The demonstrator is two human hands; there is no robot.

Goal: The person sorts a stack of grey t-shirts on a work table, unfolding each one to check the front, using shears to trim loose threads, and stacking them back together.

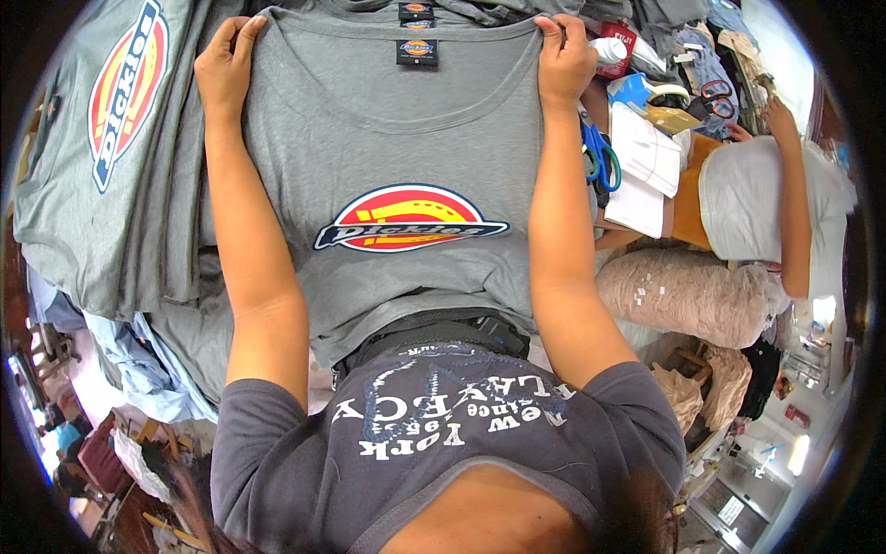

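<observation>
A grey T-shirt (397,152) with a red, yellow and navy logo on its chest lies spread before me, its neckline at the far end and its lower part hanging toward my waist. My left hand (231,55) pinches its far left shoulder corner. At the far right shoulder corner, my right hand (565,57) pinches the cloth between thumb and fingers. Inside the neckline shows a black neck label (417,52). More labels peek out just beyond it, from grey garments beneath or behind.
Left stands a stack of folded grey T-shirts (65,222). At right are white papers (637,175), blue-handled scissors (602,162), orange-handled scissors (715,97) and a tape roll (666,94). A plastic-wrapped beige bundle (692,291) lies nearer. Another person's arm (792,203) shows far right.
</observation>
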